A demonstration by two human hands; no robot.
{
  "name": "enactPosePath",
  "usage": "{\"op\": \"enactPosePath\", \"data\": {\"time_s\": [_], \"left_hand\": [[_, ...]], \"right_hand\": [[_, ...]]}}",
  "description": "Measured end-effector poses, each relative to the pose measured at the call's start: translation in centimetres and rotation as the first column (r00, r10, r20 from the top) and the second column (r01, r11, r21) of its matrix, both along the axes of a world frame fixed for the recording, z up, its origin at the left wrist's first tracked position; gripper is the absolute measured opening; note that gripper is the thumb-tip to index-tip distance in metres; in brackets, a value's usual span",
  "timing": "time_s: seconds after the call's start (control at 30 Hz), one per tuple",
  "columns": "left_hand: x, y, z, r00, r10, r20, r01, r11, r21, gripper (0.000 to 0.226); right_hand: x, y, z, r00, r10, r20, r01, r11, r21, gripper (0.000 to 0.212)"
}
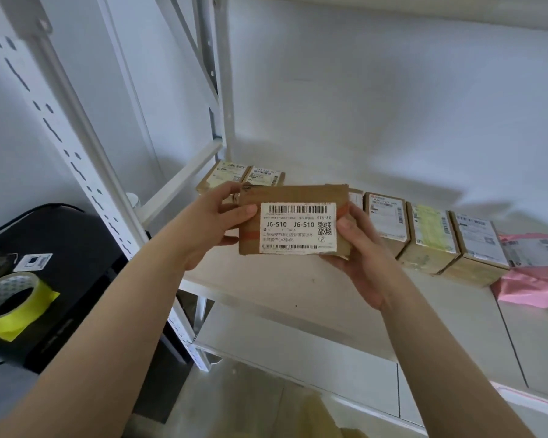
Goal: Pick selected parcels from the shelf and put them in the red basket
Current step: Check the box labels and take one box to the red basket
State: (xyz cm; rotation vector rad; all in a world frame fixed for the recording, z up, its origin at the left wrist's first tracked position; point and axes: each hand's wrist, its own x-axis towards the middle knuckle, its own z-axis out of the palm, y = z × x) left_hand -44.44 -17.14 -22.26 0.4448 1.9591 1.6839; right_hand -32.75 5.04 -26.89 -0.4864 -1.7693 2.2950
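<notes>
- The person is holding a brown cardboard parcel [293,221] up in front of the shelf [266,282], clear of the board, with its white shipping label [298,228] facing the camera; the label is reading "J6-S10".
- The left hand [217,221] is gripping the parcel's left edge, thumb lying across the front beside the label and fingers curled round behind.
- The right hand [359,248] is cupping the lower right corner, thumb pressing on the front by the label's right edge, the other fingers wrapping underneath.
- Other boxed parcels [424,235] are sitting in a row along the back of the shelf board, running towards its right end, where a pink mailer bag [538,273] is lying.
- Two more small boxes [244,177] are standing at the back left corner, near the white upright [86,172].
- A roll of tape [11,298] is resting on a dark object left of the rack.
- Judging by this, one parcel is off the shelf and seems to be getting checked against its label; the red basket is not showing anywhere, so how many are already dropped in cannot be told, and carrying this one over is still to do.
</notes>
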Motion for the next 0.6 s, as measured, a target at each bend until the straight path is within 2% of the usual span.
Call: {"op": "enactPosePath", "data": {"time_s": [0.2,0.37,0.6], "left_hand": [[1.9,-2.6,-0.9,0.995,-0.054,0.082,0.046,0.994,0.095,0.042],[3.0,-5.7,-1.4,0.995,-0.072,0.074,0.065,0.993,0.094,0.046],[5.2,-6.1,-2.0,0.984,-0.16,0.072,0.153,0.984,0.092,0.038]], "right_hand": [[2.1,-4.4,-1.0,0.996,-0.084,0.016,0.085,0.996,-0.037,0.069],[3.9,-7.7,-1.4,0.995,-0.094,0.039,0.094,0.995,-0.017,0.07],[8.1,-9.4,-1.7,0.979,-0.199,0.054,0.2,0.98,-0.006,0.067]]}}
